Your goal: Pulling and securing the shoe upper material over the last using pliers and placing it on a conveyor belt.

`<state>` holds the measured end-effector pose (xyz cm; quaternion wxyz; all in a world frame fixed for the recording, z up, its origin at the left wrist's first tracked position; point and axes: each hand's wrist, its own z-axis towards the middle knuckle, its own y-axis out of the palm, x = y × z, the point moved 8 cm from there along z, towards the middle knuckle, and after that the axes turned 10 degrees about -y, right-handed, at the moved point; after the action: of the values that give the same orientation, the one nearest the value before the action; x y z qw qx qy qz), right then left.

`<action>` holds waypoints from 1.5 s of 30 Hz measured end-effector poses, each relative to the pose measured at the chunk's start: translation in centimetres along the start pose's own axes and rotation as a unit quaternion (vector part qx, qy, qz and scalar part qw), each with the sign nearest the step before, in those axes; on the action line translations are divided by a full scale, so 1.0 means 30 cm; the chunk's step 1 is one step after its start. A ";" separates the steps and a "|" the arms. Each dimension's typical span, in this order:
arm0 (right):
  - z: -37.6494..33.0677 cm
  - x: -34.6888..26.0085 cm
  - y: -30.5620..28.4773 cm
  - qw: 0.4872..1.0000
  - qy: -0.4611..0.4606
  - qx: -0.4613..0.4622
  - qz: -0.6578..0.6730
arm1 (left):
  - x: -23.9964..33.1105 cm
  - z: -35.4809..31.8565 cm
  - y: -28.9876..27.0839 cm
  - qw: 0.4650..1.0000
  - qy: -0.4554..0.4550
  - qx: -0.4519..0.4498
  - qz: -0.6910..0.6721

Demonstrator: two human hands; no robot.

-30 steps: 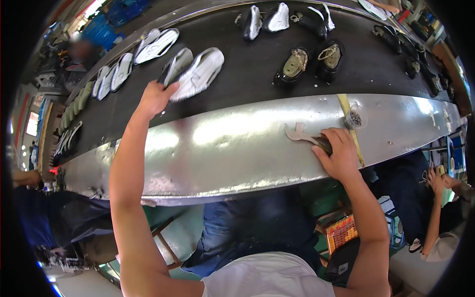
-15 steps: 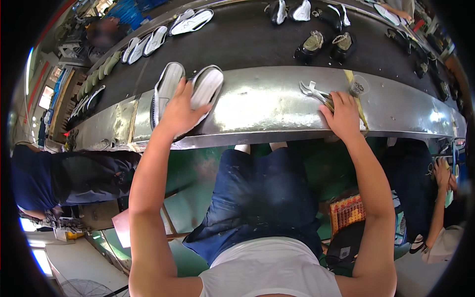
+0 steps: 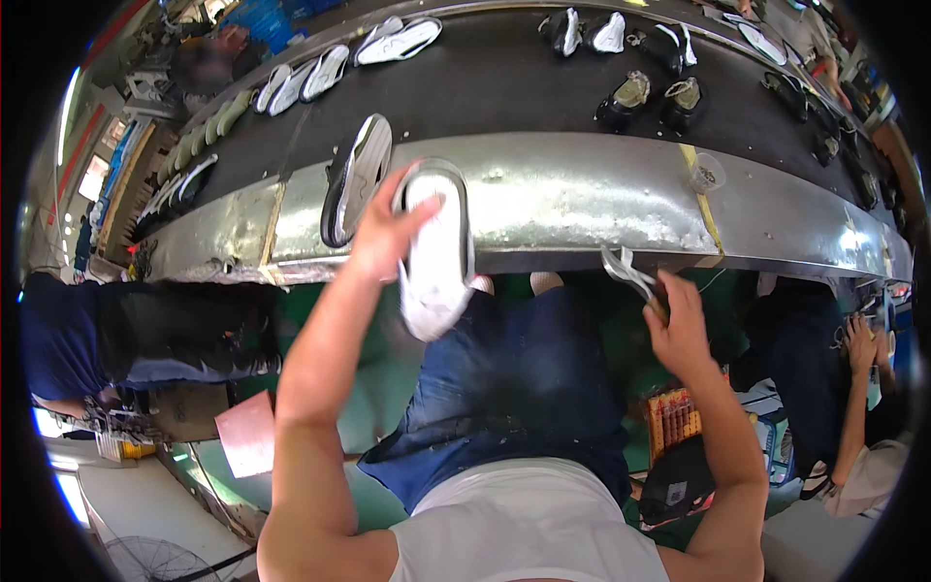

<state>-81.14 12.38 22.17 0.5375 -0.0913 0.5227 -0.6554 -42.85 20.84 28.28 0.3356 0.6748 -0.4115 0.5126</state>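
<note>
A shoe [image 3: 436, 267] with a white underside and dark edges is in my left hand [image 3: 383, 233]. It is lifted off the metal ledge, its underside facing up and its lower end above my lap. The matching shoe [image 3: 357, 184] rests on the ledge just beyond that hand, tipped on its side. My right hand [image 3: 682, 330] is closed around a pair of pliers [image 3: 632, 275] in front of the ledge; their silver jaws point up and to the left, and the fingers hide most of the handles.
A dark conveyor belt [image 3: 485, 92] runs behind the metal ledge [image 3: 543, 194] and carries several shoes. On the ledge to the right stands a small clear cup [image 3: 708, 173] of tiny bits. Other people [image 3: 58, 339] are on both sides.
My left hand has picked one shoe off the ledge and drawn it toward me. The other shoe has tipped over. My right hand has lifted the pliers off the ledge and come nearer.
</note>
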 end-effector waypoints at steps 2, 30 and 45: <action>-0.083 -0.043 0.085 0.976 0.141 -0.065 0.153 | -0.182 -0.133 0.029 0.997 0.048 -0.029 -0.047; -0.230 -0.260 0.547 0.876 0.161 -0.284 0.355 | -0.592 -0.261 0.160 0.979 0.088 -0.139 0.123; -0.275 -0.366 0.497 0.916 0.132 -0.286 0.247 | -0.629 -0.290 0.132 0.982 0.037 -0.154 0.102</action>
<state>-73.24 27.86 11.73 0.5595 -0.0217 0.7600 -0.3302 -52.59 30.70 12.31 0.3965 0.5503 -0.5391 0.4993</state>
